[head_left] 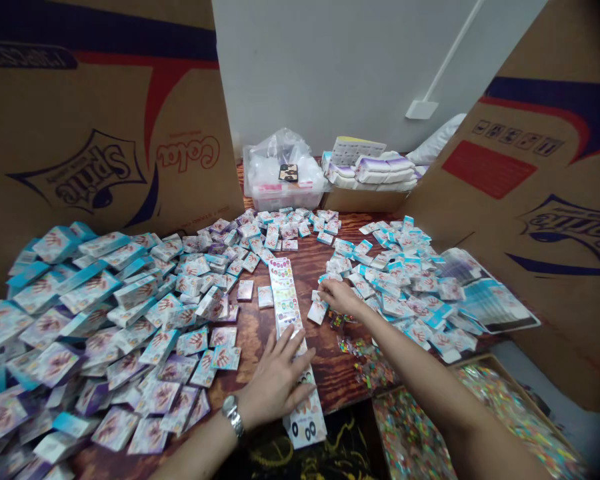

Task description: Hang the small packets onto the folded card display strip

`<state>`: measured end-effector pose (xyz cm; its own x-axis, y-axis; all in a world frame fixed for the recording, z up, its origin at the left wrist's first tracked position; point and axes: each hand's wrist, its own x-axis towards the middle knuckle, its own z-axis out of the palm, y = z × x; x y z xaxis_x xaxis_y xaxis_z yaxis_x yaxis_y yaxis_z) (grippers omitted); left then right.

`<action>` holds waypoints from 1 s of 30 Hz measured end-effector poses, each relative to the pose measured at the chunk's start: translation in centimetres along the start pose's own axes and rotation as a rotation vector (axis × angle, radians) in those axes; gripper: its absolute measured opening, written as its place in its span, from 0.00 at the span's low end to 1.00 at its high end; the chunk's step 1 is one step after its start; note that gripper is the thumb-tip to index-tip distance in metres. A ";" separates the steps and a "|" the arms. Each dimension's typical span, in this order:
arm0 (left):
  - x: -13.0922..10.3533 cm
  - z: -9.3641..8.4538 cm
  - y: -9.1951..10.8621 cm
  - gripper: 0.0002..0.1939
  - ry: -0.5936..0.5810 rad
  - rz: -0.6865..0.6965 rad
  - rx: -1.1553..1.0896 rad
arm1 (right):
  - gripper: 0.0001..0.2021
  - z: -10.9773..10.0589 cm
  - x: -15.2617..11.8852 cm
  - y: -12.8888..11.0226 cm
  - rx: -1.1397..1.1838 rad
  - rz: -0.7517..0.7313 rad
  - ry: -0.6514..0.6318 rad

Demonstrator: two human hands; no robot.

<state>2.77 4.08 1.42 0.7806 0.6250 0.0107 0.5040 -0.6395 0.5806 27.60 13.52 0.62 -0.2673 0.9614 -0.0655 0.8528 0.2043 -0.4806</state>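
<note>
Nearest the camera, the left hand (275, 383) lies flat with fingers (300, 360) spread on a long sticker strip (293, 333), pressing it down without gripping. That strip runs lengthwise away from the person down the middle of the wooden tabletop (330, 373), its near end overhanging the front edge. Farther on, the right hand (337, 297) rests beside the strip, fingers curled on a small white-and-blue packet (317, 311). Bare wood shows only in the narrow lane around the strip. Heaped small boxes (90, 313) crowd the left, more packets (405, 287) the right. Beyond stand a clear plastic tub (283, 177) and tall cardboard cartons (100, 120).
</note>
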 end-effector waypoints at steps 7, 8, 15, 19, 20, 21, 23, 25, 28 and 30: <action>3.2 -3.9 0.5 0.27 0.364 -0.117 -0.460 | 0.08 -7.7 -3.2 -3.9 0.122 -0.326 0.023; 3.6 -4.2 0.5 0.27 0.339 -0.079 -0.473 | 0.08 -8.6 -3.5 -4.5 0.134 -0.384 0.041; 2.4 -1.0 -0.6 0.31 0.046 -0.044 -0.115 | 0.07 -9.1 -3.9 -4.7 0.126 -0.380 0.076; 1.2 -0.6 -1.1 0.23 0.001 0.026 -0.029 | 0.09 -8.5 -4.1 -3.8 0.194 -0.293 0.123; 1.1 -1.0 -1.1 0.21 0.009 0.035 -0.070 | 0.09 -8.6 -4.3 -3.8 0.223 -0.285 0.129; 1.1 -1.5 -0.9 0.20 0.037 0.025 -0.141 | 0.09 -8.7 -4.6 -3.9 0.257 -0.286 0.126; 1.3 -2.6 -0.3 0.20 0.140 -0.061 -0.384 | 0.08 -8.9 -5.0 -4.5 0.339 -0.316 0.087; 1.9 -3.6 0.4 0.23 0.210 -0.176 -0.724 | 0.07 -8.9 -5.5 -5.6 0.415 -0.376 0.014; 2.8 -4.4 1.7 0.25 0.058 -0.247 -1.229 | 0.05 -8.3 -6.0 -7.4 0.481 -0.465 -0.091; 3.0 -4.5 2.3 0.25 -0.103 -0.270 -1.414 | 0.06 -7.5 -6.3 -7.8 0.518 -0.477 -0.126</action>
<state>4.60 6.45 6.45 0.7756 0.5796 -0.2500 -0.0963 0.5000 0.8606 26.00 7.28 11.35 -0.6346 0.7539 0.1702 0.3153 0.4536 -0.8335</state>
